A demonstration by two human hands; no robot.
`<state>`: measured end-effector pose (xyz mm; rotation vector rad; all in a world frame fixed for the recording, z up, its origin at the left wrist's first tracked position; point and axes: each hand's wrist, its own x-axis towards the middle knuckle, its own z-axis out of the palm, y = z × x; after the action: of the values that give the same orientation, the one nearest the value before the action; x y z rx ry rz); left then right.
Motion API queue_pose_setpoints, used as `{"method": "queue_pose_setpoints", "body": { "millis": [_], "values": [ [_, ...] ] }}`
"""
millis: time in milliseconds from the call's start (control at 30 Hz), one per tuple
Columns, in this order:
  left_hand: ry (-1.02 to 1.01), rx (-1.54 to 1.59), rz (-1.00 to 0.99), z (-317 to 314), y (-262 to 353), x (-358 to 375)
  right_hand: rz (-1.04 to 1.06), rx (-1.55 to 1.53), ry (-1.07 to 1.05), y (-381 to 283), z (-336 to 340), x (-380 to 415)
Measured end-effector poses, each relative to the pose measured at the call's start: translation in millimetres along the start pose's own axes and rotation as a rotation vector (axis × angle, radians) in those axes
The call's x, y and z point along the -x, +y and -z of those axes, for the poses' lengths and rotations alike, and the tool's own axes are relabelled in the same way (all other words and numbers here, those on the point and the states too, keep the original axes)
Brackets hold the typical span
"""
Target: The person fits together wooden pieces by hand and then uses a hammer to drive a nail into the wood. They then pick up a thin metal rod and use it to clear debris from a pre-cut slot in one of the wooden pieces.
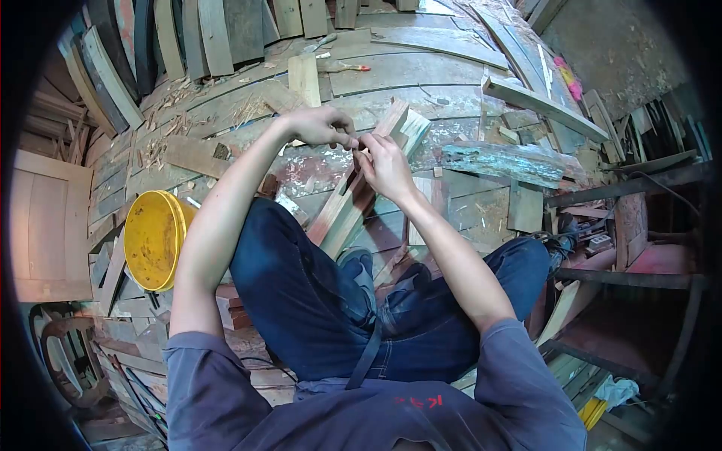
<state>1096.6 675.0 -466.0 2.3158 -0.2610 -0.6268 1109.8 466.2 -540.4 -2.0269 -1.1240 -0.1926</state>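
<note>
Wooden beams (pixel 342 216) lie side by side on the floor, running up and to the right between my knees. Over them, my left hand (pixel 325 128) is bent at the wrist with its fingers pinched together. My right hand (pixel 382 161) meets it from the right, its fingers closed and their tips touching those of the left. Whatever is between the fingertips is too small to make out. A dark slot shows in the beam just below the hands.
A yellow bucket (pixel 155 239) stands left of my knee. Beyond the hands lie a brush (pixel 343 67), a short board (pixel 304 79) and a weathered turquoise plank (pixel 504 161). Metal shelving (pixel 635 279) is at the right; boards (pixel 218 37) lean at the upper left.
</note>
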Motion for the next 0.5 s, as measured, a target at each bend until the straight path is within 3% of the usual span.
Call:
{"method": "queue_pose_setpoints", "body": {
  "millis": [500],
  "values": [
    [-0.021,0.111,-0.028,-7.6,-18.2,-14.6,0.011,-0.003,-0.015,9.3,6.1,-0.1]
  ]
}}
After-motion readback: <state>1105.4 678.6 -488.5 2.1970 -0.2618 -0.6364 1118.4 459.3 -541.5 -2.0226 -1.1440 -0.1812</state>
